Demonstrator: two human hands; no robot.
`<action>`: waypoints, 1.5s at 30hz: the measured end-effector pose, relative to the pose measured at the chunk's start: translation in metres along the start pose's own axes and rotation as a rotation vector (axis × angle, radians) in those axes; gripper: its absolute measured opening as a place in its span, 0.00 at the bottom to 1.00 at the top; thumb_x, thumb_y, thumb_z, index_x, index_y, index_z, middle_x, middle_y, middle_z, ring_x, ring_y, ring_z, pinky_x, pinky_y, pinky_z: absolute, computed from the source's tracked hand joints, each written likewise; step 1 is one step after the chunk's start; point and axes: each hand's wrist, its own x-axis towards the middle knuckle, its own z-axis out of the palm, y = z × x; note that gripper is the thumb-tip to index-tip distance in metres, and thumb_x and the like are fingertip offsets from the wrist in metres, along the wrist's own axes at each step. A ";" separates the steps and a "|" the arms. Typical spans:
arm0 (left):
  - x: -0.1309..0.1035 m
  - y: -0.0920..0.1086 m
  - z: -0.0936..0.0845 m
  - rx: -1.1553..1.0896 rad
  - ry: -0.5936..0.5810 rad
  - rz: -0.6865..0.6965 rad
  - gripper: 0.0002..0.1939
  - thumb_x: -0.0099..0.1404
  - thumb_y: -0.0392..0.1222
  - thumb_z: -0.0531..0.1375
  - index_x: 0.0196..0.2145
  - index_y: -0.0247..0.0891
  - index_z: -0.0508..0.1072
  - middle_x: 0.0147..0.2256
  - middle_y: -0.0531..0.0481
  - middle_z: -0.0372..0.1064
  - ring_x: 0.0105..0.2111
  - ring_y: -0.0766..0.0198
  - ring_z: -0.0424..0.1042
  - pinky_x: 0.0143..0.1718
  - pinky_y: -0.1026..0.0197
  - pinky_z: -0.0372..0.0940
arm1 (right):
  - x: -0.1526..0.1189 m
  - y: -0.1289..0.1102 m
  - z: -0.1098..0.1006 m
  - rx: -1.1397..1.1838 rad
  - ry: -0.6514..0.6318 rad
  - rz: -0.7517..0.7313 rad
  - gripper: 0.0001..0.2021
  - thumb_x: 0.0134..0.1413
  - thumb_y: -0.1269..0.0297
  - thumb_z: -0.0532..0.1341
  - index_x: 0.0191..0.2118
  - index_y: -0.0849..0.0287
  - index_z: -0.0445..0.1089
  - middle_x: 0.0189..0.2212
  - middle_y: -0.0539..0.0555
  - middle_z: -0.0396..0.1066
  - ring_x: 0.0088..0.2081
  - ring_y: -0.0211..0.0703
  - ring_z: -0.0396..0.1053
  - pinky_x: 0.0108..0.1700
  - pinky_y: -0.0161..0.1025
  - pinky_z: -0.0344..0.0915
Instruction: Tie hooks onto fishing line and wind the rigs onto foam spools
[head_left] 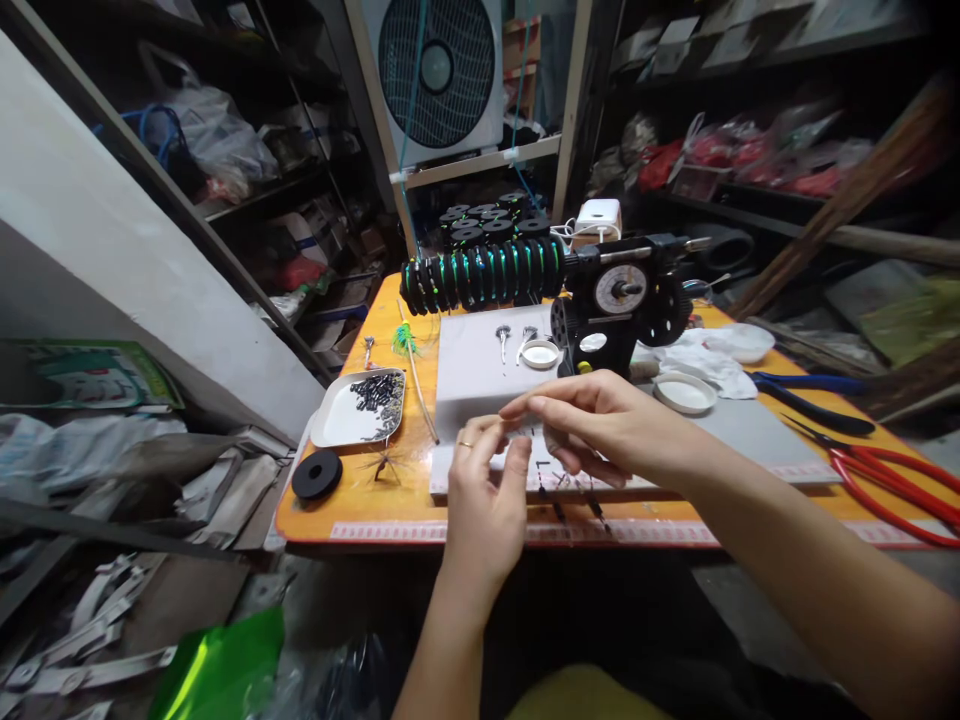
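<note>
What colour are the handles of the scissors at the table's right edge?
Red; the scissors show best in the head view.

red scissors [900,490]: cut off at right edge | left hand [484,500] pinch: too small to tell

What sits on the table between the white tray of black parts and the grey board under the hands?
In the head view, a thin stick with a green tuft lies between the white tray and grey board.
</note>
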 end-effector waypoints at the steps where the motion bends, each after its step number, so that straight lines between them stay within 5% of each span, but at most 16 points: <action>1: 0.004 -0.001 0.005 -0.067 -0.032 -0.013 0.10 0.68 0.43 0.59 0.41 0.37 0.77 0.40 0.46 0.72 0.44 0.58 0.71 0.46 0.62 0.63 | 0.000 0.000 0.001 0.015 -0.001 0.008 0.18 0.63 0.54 0.58 0.48 0.65 0.73 0.14 0.45 0.65 0.10 0.26 0.53 0.11 0.24 0.49; 5: 0.005 -0.007 0.018 -0.318 -0.097 -0.160 0.09 0.71 0.44 0.56 0.35 0.38 0.70 0.27 0.53 0.70 0.32 0.64 0.71 0.39 0.63 0.63 | -0.001 0.002 0.002 0.254 0.003 0.031 0.14 0.62 0.57 0.59 0.44 0.63 0.72 0.18 0.48 0.70 0.09 0.26 0.56 0.10 0.22 0.50; 9: -0.004 -0.007 0.021 -0.567 -0.161 -0.224 0.11 0.70 0.43 0.57 0.30 0.37 0.67 0.29 0.52 0.72 0.30 0.65 0.72 0.35 0.64 0.63 | 0.004 0.004 0.004 0.556 -0.005 0.078 0.15 0.64 0.59 0.55 0.29 0.62 0.66 0.20 0.52 0.72 0.09 0.27 0.58 0.10 0.23 0.54; 16: -0.025 0.003 0.021 -0.796 -0.208 -0.346 0.12 0.67 0.42 0.59 0.27 0.34 0.69 0.22 0.51 0.73 0.23 0.66 0.73 0.29 0.65 0.67 | 0.008 -0.002 0.006 0.639 -0.007 0.144 0.20 0.67 0.61 0.46 0.23 0.59 0.58 0.15 0.48 0.66 0.07 0.26 0.53 0.07 0.22 0.48; 29: -0.053 -0.005 0.021 -0.876 -0.163 -0.514 0.17 0.64 0.51 0.63 0.29 0.31 0.74 0.20 0.47 0.76 0.17 0.64 0.75 0.20 0.69 0.69 | 0.006 0.001 0.006 0.515 0.027 0.089 0.16 0.64 0.56 0.52 0.27 0.59 0.62 0.15 0.46 0.65 0.09 0.27 0.54 0.08 0.24 0.46; 33: -0.055 -0.008 0.017 -0.849 -0.155 -0.523 0.17 0.66 0.50 0.61 0.32 0.31 0.75 0.17 0.51 0.72 0.12 0.71 0.69 0.14 0.74 0.61 | -0.006 0.011 0.005 0.382 -0.013 0.068 0.14 0.60 0.54 0.61 0.35 0.62 0.71 0.15 0.45 0.64 0.10 0.25 0.53 0.11 0.24 0.45; 38: -0.063 -0.008 0.011 -0.807 -0.134 -0.506 0.14 0.69 0.48 0.58 0.37 0.33 0.72 0.18 0.56 0.67 0.12 0.75 0.63 0.13 0.74 0.59 | -0.024 0.029 0.010 0.050 -0.098 0.051 0.15 0.57 0.52 0.64 0.35 0.61 0.70 0.22 0.46 0.67 0.18 0.27 0.59 0.17 0.25 0.55; 45: -0.081 -0.011 0.008 -0.614 -0.047 -0.445 0.11 0.72 0.48 0.53 0.45 0.38 0.62 0.22 0.56 0.71 0.16 0.72 0.67 0.19 0.71 0.63 | -0.030 0.053 0.022 0.030 0.086 0.045 0.15 0.60 0.49 0.60 0.34 0.58 0.65 0.21 0.47 0.69 0.18 0.33 0.65 0.19 0.29 0.61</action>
